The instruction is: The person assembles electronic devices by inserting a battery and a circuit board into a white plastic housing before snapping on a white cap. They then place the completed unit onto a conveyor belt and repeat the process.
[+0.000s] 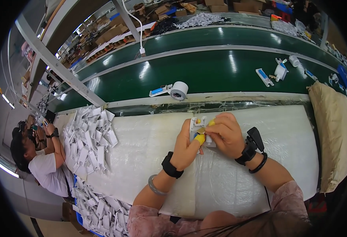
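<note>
My left hand [183, 149] grips a small white plastic part [194, 123] above the padded table, its thumb pressed on it. A yellow cover wraps that thumb's tip, and a small gold-brown piece [201, 130] shows beside it. From the other side my right hand [229, 135] meets the part, fingers pinched together, with yellow at a fingertip. What the right fingers pinch is hidden. Below them shows a white rounded piece [210, 142]; whether it belongs to the same part I cannot tell.
White plastic pieces lie heaped on the table [87, 138] at left, above a blue bin [78, 219] of more. Across the table runs a green conveyor [122, 81], bearing a white round assembly [178, 91] and other parts. A brown cloth-like cover [331, 134] stands right; a co-worker [49, 170] works left.
</note>
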`<state>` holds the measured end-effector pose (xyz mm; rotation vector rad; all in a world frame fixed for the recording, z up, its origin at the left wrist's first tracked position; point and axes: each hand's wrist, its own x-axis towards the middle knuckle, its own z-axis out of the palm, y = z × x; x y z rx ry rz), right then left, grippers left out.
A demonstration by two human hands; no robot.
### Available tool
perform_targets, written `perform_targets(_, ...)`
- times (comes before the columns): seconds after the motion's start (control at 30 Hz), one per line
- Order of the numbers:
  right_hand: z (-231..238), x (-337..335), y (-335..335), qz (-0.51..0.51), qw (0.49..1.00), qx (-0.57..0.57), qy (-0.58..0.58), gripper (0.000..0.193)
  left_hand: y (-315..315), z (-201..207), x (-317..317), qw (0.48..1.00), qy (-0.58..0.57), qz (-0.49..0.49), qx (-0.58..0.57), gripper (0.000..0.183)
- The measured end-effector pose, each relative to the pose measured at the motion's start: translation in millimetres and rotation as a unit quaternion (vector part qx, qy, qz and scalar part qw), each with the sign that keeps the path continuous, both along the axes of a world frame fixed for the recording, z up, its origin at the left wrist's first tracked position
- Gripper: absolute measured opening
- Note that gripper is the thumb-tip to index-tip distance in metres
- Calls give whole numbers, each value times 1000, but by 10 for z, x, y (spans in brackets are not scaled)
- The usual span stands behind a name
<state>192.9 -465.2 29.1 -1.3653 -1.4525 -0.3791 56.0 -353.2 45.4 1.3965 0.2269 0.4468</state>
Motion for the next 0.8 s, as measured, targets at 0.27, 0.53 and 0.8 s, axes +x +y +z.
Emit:
perform_targets(0.27,-5,-13,-7,0,1000,2,2,30,29,-36,-12,997,18,13,72,45)
perform_targets(0.53,0,-13,13,5,1000,7,5,28,54,-88,-21,992,21,19,121,46)
perform_targets(0.8,15,-35,38,-4,1000,18,17,21,74,-115,-46,986,2,-1,167,45)
